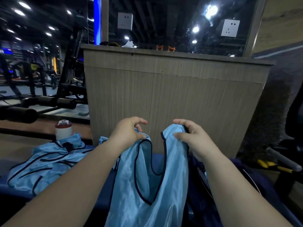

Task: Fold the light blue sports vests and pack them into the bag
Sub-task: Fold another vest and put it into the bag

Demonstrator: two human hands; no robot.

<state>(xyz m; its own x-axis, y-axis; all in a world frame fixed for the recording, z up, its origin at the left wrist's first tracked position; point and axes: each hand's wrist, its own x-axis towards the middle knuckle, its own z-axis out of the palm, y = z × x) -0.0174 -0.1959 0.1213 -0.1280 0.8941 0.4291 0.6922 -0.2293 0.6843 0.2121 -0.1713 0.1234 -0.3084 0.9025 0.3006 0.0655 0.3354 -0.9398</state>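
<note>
A big wooden counter (172, 95) stands in front. A light blue vest (147, 185) with dark edges hangs down between the two arms, right under both hands. More light blue vests (41, 166) lie in a messy pile to the left, on a blue surface (157, 159). The left hand (126, 133) pinches the vest's left strap and the right hand (191, 138) pinches its right strap. A white bottle (63, 131) with a red top stands behind the pile.
</note>
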